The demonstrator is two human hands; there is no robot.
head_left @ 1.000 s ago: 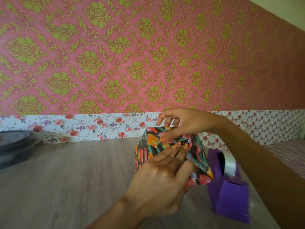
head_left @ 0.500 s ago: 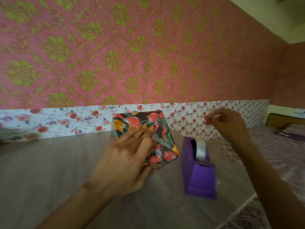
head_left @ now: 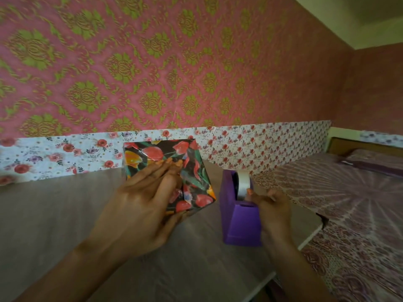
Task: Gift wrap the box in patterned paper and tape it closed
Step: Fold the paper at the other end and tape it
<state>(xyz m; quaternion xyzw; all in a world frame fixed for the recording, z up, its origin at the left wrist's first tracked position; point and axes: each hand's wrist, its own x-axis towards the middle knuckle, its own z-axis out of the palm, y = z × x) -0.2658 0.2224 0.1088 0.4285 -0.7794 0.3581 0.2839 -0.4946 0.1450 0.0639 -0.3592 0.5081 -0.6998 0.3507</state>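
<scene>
- Left hand (head_left: 144, 205) lies flat on the near face of the box (head_left: 197, 182). Its fingers (head_left: 165, 166) are straight & close together, tips pressing the folded paper (head_left: 150, 153), w/ the thumb along the box's lower edge.
- We see the box fully covered in dark paper w/ red & orange tulips. It sits tilted, one corner toward us, over the desk (head_left: 54, 214). The hand hides its underside.
- A seam where two flaps meet shows just right of those fingers.
- Right hand (head_left: 272, 205) is at the purple tape dispenser (head_left: 239, 223), fingers curled. One fingertip (head_left: 250, 191) touches the white tape roll (head_left: 242, 182) at its front. We can't tell if the hand pinches the tape end or only touches it.
- Dispenser stands upright on the desk, just right of the box w/ a small gap between, near the desk's right edge.
- Further right we see a bed (head_left: 349, 192) w/ a pink & white patterned cover.
- Behind everything is a pink wall (head_left: 152, 62) w/ a green-gold pattern, & a floral strip (head_left: 54, 155) along its base.
</scene>
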